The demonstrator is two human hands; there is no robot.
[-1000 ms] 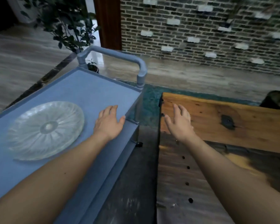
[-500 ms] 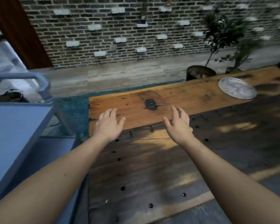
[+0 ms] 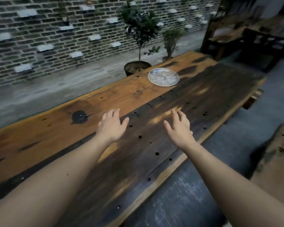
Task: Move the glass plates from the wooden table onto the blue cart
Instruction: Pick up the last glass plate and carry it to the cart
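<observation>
A round ribbed glass plate [image 3: 163, 77] lies flat on the long wooden table [image 3: 59, 128], toward its far right end near the back edge. My left hand [image 3: 112, 126] and my right hand [image 3: 179, 128] hover over the middle of the table, palms down, fingers spread, holding nothing. Both hands are well short of the plate, which sits beyond and slightly to the right of them. The blue cart is out of view.
A potted plant [image 3: 138, 64] stands on the floor just behind the table near the plate, with a smaller one [image 3: 170, 45] beside it. A brick wall runs along the back. Dark wooden furniture [image 3: 246, 35] stands at far right. A wooden bench [image 3: 275, 161] lies at right.
The view has swung right, away from the blue cart with its one plate, along the table. The cart has left the frame and the plate on the table has come closer to centre.
</observation>
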